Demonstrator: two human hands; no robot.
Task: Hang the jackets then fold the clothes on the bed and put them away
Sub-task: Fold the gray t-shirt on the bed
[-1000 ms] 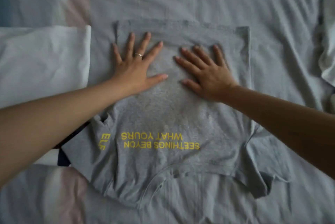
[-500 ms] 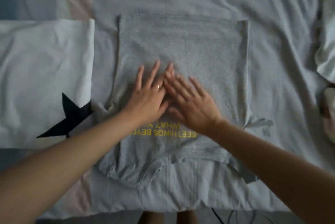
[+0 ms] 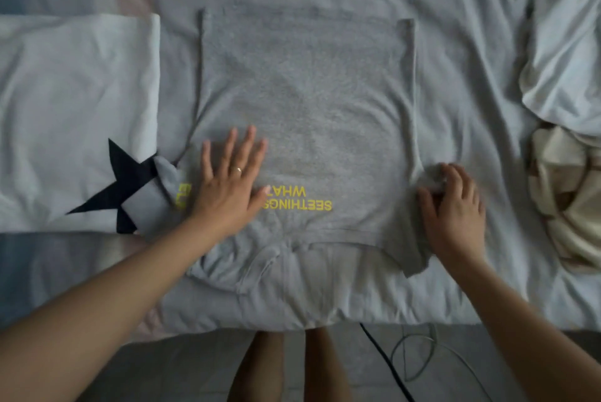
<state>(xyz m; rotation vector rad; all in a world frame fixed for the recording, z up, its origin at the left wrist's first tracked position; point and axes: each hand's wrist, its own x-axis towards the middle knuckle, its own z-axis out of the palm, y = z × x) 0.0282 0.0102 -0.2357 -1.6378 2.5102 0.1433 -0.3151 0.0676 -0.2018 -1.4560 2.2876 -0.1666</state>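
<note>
A grey T-shirt (image 3: 305, 102) with yellow lettering lies spread flat on the bed (image 3: 455, 27), collar toward me. My left hand (image 3: 229, 187) presses flat on its chest, fingers straight, covering part of the lettering. My right hand (image 3: 453, 209) grips the bunched right sleeve (image 3: 410, 239) at the shirt's edge, fingers curled round the fabric. The left sleeve (image 3: 162, 193) lies over the corner of a white folded garment.
A white folded garment with a black star (image 3: 74, 122) lies left of the shirt. At the right are a white crumpled cloth (image 3: 566, 53) and a cream bundle (image 3: 572, 196). Cables (image 3: 413, 366) lie on the floor by my legs, at the bed's near edge.
Both hands slid down the shirt toward me and then apart. The left one moved left and stays flat; the right one moved to the right sleeve and took hold of it.
</note>
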